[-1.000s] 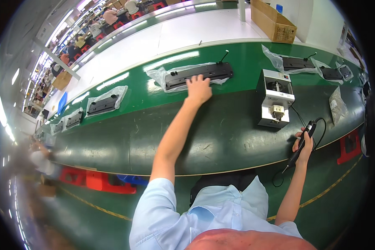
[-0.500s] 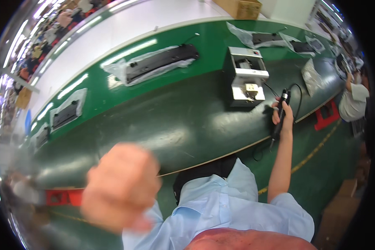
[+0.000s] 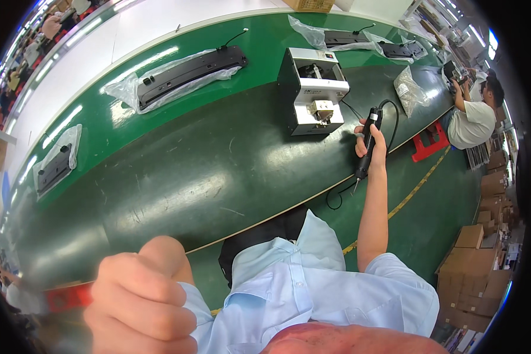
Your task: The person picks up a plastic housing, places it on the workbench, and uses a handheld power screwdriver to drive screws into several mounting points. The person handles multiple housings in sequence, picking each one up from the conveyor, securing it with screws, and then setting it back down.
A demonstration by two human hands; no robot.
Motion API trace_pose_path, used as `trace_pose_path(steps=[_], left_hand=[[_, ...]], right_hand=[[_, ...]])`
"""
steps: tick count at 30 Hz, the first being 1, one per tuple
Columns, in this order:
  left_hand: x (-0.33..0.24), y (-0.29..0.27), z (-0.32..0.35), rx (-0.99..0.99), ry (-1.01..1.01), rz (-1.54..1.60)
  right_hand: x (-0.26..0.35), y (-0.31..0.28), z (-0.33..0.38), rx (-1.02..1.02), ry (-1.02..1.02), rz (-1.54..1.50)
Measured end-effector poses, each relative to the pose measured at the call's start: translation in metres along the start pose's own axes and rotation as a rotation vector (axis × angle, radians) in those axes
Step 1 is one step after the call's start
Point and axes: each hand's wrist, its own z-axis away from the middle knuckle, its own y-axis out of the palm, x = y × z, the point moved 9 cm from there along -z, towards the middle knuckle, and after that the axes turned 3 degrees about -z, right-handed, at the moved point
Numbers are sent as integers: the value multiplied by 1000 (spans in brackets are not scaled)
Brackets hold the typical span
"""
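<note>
L hand (image 3: 141, 298) balled up, btm cut off – can't see inside; R hand (image 3: 378, 146) holds black tool (image 3: 367, 144), part hid.

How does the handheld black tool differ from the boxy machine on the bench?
The black tool is slim, while the boxy machine is bulkier. The tool is in the right hand; the machine stands on the bench. The tool is mostly black; the machine, silver and black. Both have black surfaces.

My curled left hand (image 3: 138, 301), toward seven o'clock, runs off the bottom edge, palm hidden; a black pen-shaped tool (image 3: 364, 165) hides part of my right hand (image 3: 379, 146). Toward twelve, the top edge crops a brown cardboard box (image 3: 310, 5).
</note>
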Motion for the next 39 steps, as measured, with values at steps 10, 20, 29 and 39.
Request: trace_pose_path(steps=[10,20,29,39], left_hand=[[-5,1,-5,212,-103,53],[-4,7,-5,310,-157,84],[8,-12,-6,191,-124,-18],[184,-107,46,-387,-578,-444]], right_hand=[[-1,2,2,-5,2,20],[2,3,3,-2,-1,12],[3,8,3,10,4,2],[-13,-32,-13,-19,14,8]])
